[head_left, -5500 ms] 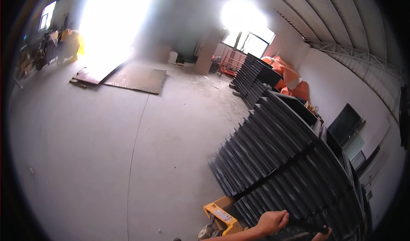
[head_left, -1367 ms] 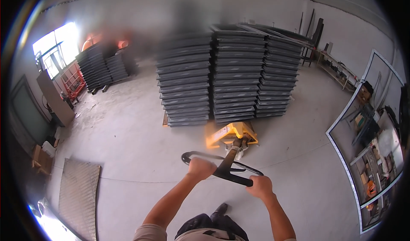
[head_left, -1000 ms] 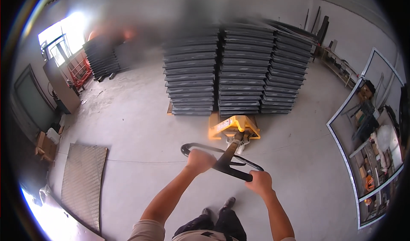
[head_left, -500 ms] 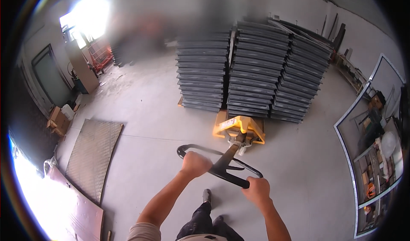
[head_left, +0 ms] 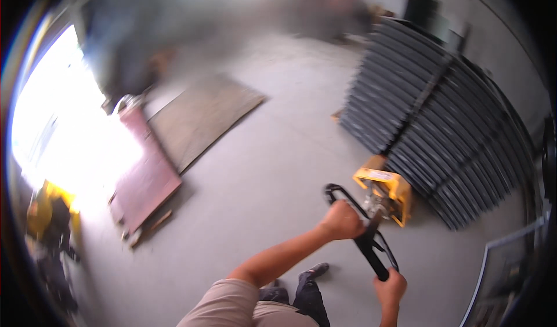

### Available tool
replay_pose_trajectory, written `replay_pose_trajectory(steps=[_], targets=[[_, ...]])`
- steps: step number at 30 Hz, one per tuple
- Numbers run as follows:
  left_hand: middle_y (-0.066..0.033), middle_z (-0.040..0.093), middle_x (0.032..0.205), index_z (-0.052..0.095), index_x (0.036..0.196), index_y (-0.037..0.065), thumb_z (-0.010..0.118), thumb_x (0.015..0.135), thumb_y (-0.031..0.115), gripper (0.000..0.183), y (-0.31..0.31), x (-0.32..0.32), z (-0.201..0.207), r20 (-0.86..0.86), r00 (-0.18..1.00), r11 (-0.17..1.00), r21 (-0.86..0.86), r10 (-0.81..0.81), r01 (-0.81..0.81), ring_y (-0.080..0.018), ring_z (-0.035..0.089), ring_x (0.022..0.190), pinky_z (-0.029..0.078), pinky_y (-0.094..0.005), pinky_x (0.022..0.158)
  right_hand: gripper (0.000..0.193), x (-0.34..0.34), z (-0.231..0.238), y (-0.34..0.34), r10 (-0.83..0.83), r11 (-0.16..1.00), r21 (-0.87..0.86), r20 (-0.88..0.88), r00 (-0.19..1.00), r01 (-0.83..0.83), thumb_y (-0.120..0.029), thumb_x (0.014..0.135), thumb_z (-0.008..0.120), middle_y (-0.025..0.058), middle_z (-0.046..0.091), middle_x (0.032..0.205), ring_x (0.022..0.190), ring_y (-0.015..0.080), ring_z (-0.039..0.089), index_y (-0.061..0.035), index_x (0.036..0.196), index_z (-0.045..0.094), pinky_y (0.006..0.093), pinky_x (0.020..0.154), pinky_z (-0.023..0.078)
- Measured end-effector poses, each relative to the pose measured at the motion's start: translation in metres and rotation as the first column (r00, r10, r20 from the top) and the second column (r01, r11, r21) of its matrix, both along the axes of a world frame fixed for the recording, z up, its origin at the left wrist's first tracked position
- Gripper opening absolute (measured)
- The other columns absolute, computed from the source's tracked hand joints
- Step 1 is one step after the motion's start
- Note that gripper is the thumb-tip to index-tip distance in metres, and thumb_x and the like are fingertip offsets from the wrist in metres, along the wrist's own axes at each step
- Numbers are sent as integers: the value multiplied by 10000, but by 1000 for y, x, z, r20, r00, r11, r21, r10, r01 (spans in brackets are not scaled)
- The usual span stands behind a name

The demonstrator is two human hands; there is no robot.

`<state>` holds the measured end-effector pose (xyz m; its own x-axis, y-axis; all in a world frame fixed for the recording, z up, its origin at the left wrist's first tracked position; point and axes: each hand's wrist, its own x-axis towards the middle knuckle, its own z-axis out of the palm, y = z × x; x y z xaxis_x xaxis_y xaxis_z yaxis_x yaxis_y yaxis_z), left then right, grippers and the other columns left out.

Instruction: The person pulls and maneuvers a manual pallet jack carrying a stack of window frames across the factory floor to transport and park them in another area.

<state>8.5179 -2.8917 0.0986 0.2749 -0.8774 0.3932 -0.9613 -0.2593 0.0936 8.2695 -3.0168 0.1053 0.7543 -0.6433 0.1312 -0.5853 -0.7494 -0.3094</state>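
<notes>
I see the two stacks of dark grey panels (head_left: pixel 441 124) at the right, standing on the concrete floor (head_left: pixel 255 170), long axis running from upper left down to lower right. Just in front sits my yellow pallet jack (head_left: pixel 387 189), its black loop handle (head_left: pixel 362 234) slanting toward me, down and to the right. My left hand (head_left: pixel 342 221) has its grip clamped on the loop's upper side, my right hand (head_left: pixel 390 286) clamped on its lower end.

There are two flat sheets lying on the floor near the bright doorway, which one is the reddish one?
The reddish sheet is the one nearer the bright doorway, on the left. The other sheet, beside it toward the middle of the floor, is brownish-grey.
</notes>
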Motion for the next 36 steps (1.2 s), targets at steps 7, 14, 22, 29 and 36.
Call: replay_pose_trajectory(steps=[7,14,22,29,36], targets=[[-113,545,518,506,500,83,519,797,232,332,28,-17,26,-369,919,954,-195,143,-227,-303,535,514,425,-395,603,221,-6,2,22,79,994,78,-59,995,-75,-199,708,693,192,630,713,709,383,615,-3,776,615,460,634,467],[-49,571,552,567,687,107,501,805,234,185,90,-90,76,-309,921,972,89,236,-219,-265,550,519,414,-399,601,316,-72,84,78,134,980,175,-249,959,-91,-296,802,681,204,668,787,767,379,649,8,887,668,444,674,487],[-96,503,472,492,422,102,549,737,243,349,177,-236,169,-298,928,959,-106,223,-265,-300,468,473,372,-392,621,216,-204,166,143,138,990,15,-51,989,-138,-132,570,748,164,598,614,630,391,597,-35,650,572,454,568,453],[-17,545,535,595,523,192,592,728,261,216,280,-372,261,-110,939,933,201,325,-299,-196,563,569,380,-381,640,239,-337,268,238,218,976,10,-76,973,-218,-201,581,765,144,596,599,637,387,598,-67,652,580,461,568,462],[-31,581,553,565,516,187,559,729,251,222,413,-489,348,-147,951,947,211,274,-240,-238,578,583,386,-390,650,248,-461,351,369,258,966,-7,-25,966,-258,-220,576,768,112,567,557,562,356,564,-83,631,569,440,522,445]])
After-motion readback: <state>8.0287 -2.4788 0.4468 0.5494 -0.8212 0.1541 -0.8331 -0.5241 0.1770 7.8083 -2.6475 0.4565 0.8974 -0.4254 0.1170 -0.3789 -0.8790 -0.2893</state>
